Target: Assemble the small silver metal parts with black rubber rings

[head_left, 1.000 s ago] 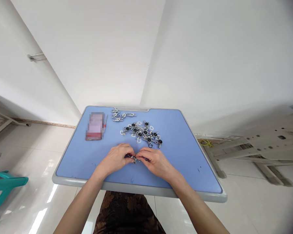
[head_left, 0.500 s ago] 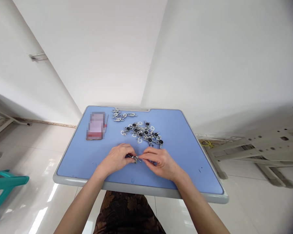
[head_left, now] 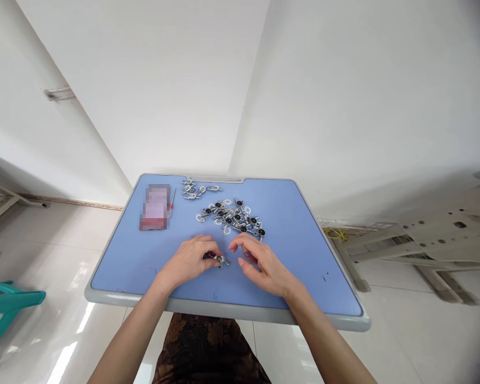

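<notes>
1. Jutting from between the thumb and fingers of the left hand (head_left: 192, 261), a small metal assembly (head_left: 222, 260) sits at the fingertips, its pin-like ends pointing toward the right hand (head_left: 264, 266).
2. The left hand is pinched on that assembly, low over the desk, with the wrist near the front edge.
3. The right hand stands apart from the assembly, just beside it; its thumb and fingers are parted and curved, with nothing visible between them.
4. Just beyond the hands lies a loose pile of metal fittings with round black caps (head_left: 238, 217); flat metal plates with cut-out centres (head_left: 227, 231) lie among them.
5. Farther off, near the far edge, rests a small cluster of silvery metal pieces (head_left: 202, 189).
6. Left of that cluster lie a pixelated purple-and-red rectangular item (head_left: 156, 207) and, just beside it, a slim tool with a red band (head_left: 172, 206).
7. Everything rests on a blue-topped desk (head_left: 304, 261) with a grey rim.
8. On the floor at left stands a teal plastic stool (head_left: 16, 300).
</notes>
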Tool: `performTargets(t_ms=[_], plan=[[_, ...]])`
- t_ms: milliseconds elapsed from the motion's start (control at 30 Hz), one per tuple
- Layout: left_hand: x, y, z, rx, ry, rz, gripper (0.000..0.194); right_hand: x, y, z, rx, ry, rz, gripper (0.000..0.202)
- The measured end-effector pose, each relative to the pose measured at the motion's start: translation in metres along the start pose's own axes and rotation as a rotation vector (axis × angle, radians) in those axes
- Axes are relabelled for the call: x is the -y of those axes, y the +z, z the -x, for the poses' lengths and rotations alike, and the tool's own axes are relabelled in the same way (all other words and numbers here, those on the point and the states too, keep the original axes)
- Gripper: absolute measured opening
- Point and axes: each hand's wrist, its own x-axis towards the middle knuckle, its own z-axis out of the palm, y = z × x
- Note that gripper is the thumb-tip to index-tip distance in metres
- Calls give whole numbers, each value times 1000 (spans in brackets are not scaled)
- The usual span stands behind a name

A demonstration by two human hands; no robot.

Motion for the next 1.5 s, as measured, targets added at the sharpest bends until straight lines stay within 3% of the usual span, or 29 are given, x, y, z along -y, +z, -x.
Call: performTargets(t_ms=[267, 367, 467, 567, 667, 833, 1500], plan=[[-1, -1, 0, 10, 0, 7, 7, -12, 1, -4, -192, 159, -502, 25], [-1, -1, 0, 15, -8, 15, 7, -15, 5, -5, -283, 281, -640, 28], [-1, -1, 0, 19, -15, 6, 7, -13, 7, -6, -236, 328, -816, 29], [-1, -1, 0, 14, -7, -4, 7, -9, 7, -8, -159, 276, -915, 24], [-1, -1, 0, 13, -6, -9, 8, -6, 6, -9, -122, 193, -830, 19], [-1, -1, 0, 8, -3, -8, 9, -5, 5, -8, -238, 104, -550, 15], [-1, -1, 0, 3, -5, 9, 10, 2, 11, -8, -271, 94, -381, 9]])
